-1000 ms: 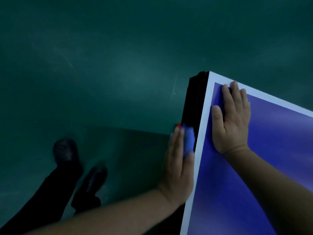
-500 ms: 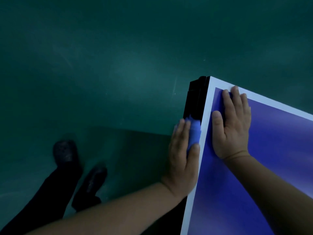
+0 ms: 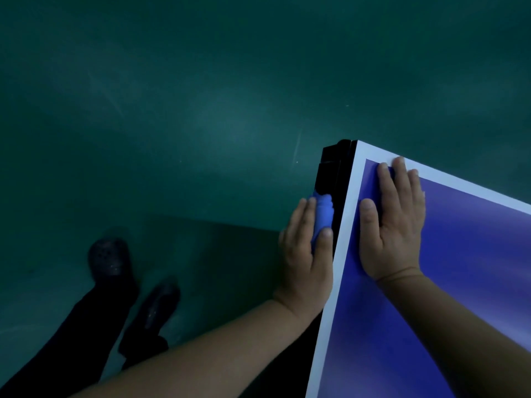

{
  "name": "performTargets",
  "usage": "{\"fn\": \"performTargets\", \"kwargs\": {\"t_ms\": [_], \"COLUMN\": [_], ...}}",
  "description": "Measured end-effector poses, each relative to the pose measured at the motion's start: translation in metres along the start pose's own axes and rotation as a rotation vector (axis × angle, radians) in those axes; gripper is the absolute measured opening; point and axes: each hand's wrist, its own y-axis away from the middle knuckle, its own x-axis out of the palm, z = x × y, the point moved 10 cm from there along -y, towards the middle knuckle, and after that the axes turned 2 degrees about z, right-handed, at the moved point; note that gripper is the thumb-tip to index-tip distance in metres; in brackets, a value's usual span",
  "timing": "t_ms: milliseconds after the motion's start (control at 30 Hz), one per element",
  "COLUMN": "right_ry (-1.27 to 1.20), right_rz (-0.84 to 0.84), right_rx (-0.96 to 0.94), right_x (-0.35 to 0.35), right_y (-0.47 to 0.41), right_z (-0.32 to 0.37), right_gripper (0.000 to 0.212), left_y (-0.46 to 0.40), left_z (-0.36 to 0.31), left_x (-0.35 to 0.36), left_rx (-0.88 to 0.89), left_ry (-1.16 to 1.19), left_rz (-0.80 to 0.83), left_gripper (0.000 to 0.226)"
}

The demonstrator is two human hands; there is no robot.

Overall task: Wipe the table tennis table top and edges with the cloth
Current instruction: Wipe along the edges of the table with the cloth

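The table tennis table (image 3: 474, 297) has a blue top with a white border, and its corner points away from me at upper centre. My left hand (image 3: 304, 259) presses a bunched blue cloth (image 3: 324, 214) against the black side edge (image 3: 327, 173) of the table, fingers and thumb wrapped round the cloth. My right hand (image 3: 393, 222) lies flat on the blue top near the corner, fingers straight, holding nothing.
A dark green floor (image 3: 172, 110) surrounds the table. My legs in dark trousers and black shoes (image 3: 109, 259) stand at lower left, beside the table's side edge.
My left hand has slid the cloth along the black side edge toward the far corner. My right hand stays flat on the top.
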Motion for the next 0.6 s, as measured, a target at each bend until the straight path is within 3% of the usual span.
{"fn": "performTargets", "kwargs": {"t_ms": [133, 200, 267, 333, 367, 467, 533, 600], "right_ry": [0.0, -0.001, 0.003, 0.005, 0.004, -0.002, 0.002, 0.007], "right_rz": [-0.011, -0.011, -0.007, -0.005, -0.002, -0.01, -0.007, -0.005], "right_rx": [-0.007, -0.005, -0.008, -0.006, -0.005, -0.004, -0.011, -0.01], "right_x": [-0.001, 0.0, 0.0, 0.0, 0.0, 0.0, 0.0, -0.001], "right_y": [0.0, 0.0, 0.0, 0.0, 0.001, 0.002, 0.002, 0.002], "right_z": [0.0, 0.0, 0.001, 0.0, 0.0, -0.001, 0.0, 0.0], "right_gripper": [0.061, 0.061, 0.061, 0.061, 0.061, 0.061, 0.061, 0.061], "left_y": [-0.049, -0.071, -0.097, -0.119, -0.12, -0.099, -0.084, -0.098], "left_z": [-0.039, -0.04, -0.01, 0.039, 0.046, -0.012, -0.036, -0.014], "left_x": [-0.009, -0.007, -0.011, -0.025, -0.033, -0.056, -0.034, -0.015], "left_rx": [0.161, 0.226, 0.095, -0.224, -0.279, 0.055, 0.25, 0.121], "left_ry": [-0.083, -0.136, -0.198, -0.163, -0.122, -0.045, -0.1, -0.155], "left_rz": [-0.12, -0.097, -0.013, 0.024, -0.014, -0.277, -0.195, -0.046], "left_gripper": [0.057, 0.047, 0.035, 0.031, 0.033, 0.039, 0.042, 0.041]}}
